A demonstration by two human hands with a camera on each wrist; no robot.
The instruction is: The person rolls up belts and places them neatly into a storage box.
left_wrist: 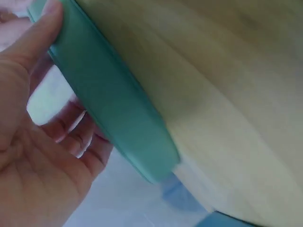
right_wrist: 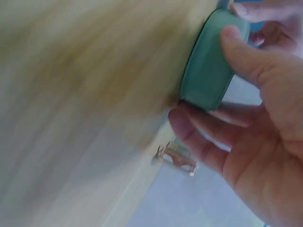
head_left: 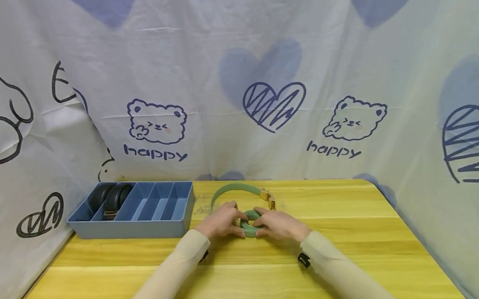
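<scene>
A green belt (head_left: 249, 232) stands on edge on the table, partly rolled into a coil. Its loose end arcs out behind to a gold buckle (head_left: 266, 197). My left hand (head_left: 225, 220) grips the coil's left side, thumb at the near face and fingers around the far side. From the right, my right hand (head_left: 283, 225) holds the same coil between thumb and fingers. Up close in the left wrist view, the smooth outer strap (left_wrist: 111, 97) runs past the thumb. The right wrist view shows the right thumb pressing the strap (right_wrist: 206, 66), with the buckle (right_wrist: 177, 160) beyond the fingers.
At the left of the wooden table (head_left: 346, 247) is a blue-grey divided box (head_left: 131, 230). Rolled black belts (head_left: 118, 198) sit in its left compartments; bare dividers show on its right. A printed white cloth (head_left: 219, 124) hangs along the back and sides.
</scene>
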